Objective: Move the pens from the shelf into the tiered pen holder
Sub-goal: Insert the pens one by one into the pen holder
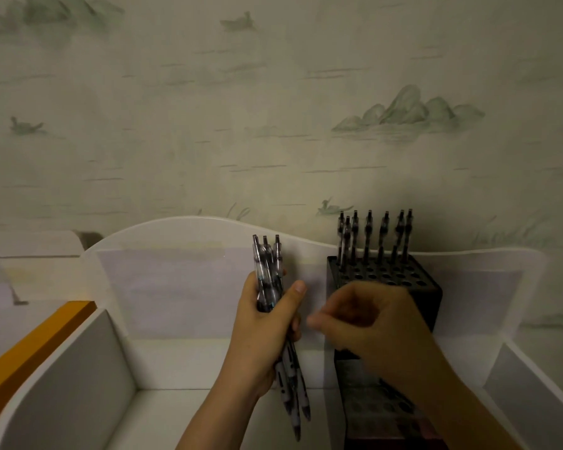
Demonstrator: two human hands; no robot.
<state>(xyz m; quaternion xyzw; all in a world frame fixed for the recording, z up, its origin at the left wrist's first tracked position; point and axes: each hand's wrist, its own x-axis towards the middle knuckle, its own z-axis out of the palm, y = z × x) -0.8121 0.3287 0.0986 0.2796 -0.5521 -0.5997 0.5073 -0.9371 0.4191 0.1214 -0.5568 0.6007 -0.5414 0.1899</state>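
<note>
Pens (pixel 268 287) bunched upright in left hand (pixel 267 332), fingers curled round them, mid-shelf (pixel 176 362). Right hand (pixel 368 323) blurred beside bunch, grip unreadable. Tiered pen holder (pixel 429 306) against shelf back edge, rear row filled. Advice: pinch single pen, seat tip-down in next free hole.
</note>
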